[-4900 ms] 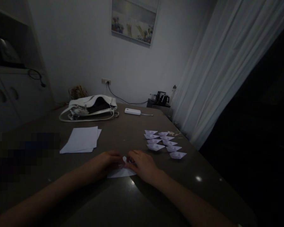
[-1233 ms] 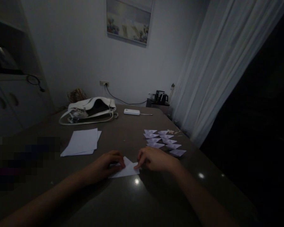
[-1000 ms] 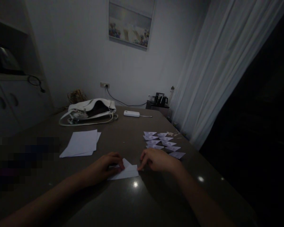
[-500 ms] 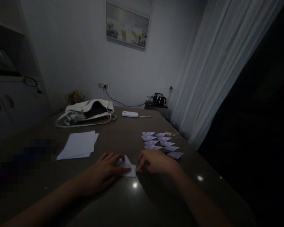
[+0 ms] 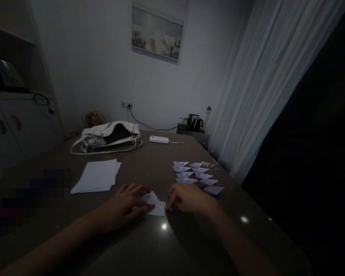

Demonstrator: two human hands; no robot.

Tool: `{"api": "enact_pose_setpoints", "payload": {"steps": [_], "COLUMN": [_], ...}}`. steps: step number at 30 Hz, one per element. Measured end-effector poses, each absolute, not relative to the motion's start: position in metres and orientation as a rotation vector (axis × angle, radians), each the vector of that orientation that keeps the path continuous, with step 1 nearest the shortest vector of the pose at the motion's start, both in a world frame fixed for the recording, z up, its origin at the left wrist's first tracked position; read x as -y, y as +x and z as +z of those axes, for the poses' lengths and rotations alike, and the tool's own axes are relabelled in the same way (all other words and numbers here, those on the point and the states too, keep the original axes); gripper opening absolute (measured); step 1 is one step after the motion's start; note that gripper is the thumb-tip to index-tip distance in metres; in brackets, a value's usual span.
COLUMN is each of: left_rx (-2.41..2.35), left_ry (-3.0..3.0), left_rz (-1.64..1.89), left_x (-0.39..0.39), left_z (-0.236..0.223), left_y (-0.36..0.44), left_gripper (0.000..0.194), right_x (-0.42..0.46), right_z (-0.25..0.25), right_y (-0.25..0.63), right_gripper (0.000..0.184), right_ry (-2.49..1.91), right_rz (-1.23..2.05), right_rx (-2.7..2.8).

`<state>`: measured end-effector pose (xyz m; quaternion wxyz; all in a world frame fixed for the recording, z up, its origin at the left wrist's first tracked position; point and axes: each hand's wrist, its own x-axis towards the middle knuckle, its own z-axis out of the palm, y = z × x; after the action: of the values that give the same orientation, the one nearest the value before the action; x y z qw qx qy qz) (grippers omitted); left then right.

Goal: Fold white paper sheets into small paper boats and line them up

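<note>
My left hand point(image 5: 128, 207), fingers spread, presses down the folded paper point(image 5: 158, 209); my right hand point(image 5: 188, 197), apart from it, curls at the paper's right edge, whether gripping I can't tell. This piece looks only part-folded. Beyond my right hand stand nine finished-looking paper boats point(image 5: 186, 180); beyond my left, flat sheets point(image 5: 97, 176) lie unfolded.

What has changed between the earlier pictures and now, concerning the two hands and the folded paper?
The right hand moved rightward, away from the left hand; its fingertips are now at the right edge of the folded paper. The left hand now covers the paper's left corner. The paper boats, loose sheets and white bag stayed in place.
</note>
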<state>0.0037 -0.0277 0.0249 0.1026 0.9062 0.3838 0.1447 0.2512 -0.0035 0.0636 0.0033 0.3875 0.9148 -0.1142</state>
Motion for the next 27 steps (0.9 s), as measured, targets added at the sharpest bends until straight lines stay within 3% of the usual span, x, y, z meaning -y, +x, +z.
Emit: {"api": "enact_pose_setpoints", "payload": {"steps": [7,27], "left_rx": [-1.200,-1.321], "left_ry": [2.682,2.706], "left_rz": [0.458,0.376], "left_x": [0.021,0.015], "left_z": [0.029,0.038], "left_y": [-0.005,-0.025], "left_gripper": [0.040,0.037], "right_x": [0.003,0.002], "right_z": [0.062,0.059], "right_y": [0.251,0.251], "right_gripper": [0.042,0.043], "right_ry": [1.223,1.262], "right_rz": [-0.350,-0.414], "right_rx": [-2.878,-2.875]}}
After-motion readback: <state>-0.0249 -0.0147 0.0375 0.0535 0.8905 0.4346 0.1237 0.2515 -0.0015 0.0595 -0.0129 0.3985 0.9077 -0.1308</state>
